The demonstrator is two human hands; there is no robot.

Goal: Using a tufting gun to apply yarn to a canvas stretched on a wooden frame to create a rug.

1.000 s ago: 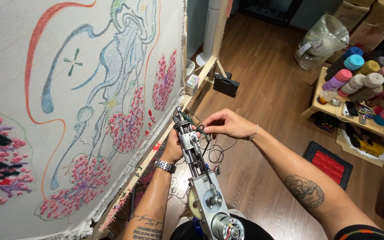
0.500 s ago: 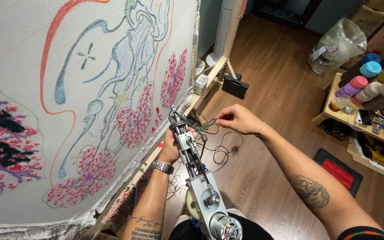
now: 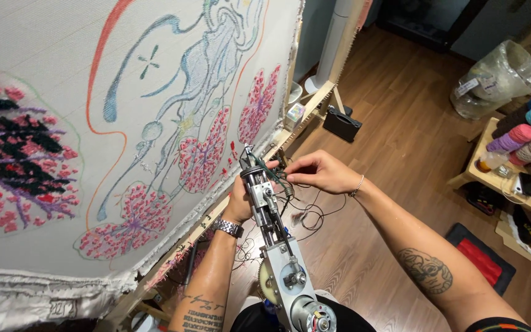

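Note:
A metal tufting gun (image 3: 278, 246) points up and away from me, its needle tip near the lower edge of the stretched white cloth (image 3: 62, 92). My left hand (image 3: 244, 200) grips the gun's front section; a steel watch sits on that wrist. My right hand (image 3: 318, 172) pinches thin dark yarn (image 3: 284, 181) right beside the gun's tip. More dark yarn hangs in loops below my right hand. The cloth carries tufted pink flowers, a black and purple leaf and blue line drawings.
The wooden frame (image 3: 314, 98) slants along the cloth's lower edge. A black box (image 3: 342, 124) lies on the wood floor by the frame's foot. A shelf with yarn cones (image 3: 527, 138) stands at the right, a clear plastic bag (image 3: 499, 77) behind it.
My right hand has slid left along the yarn, closer to the gun's tip. The view has shifted slightly; my left hand keeps its grip on the gun.

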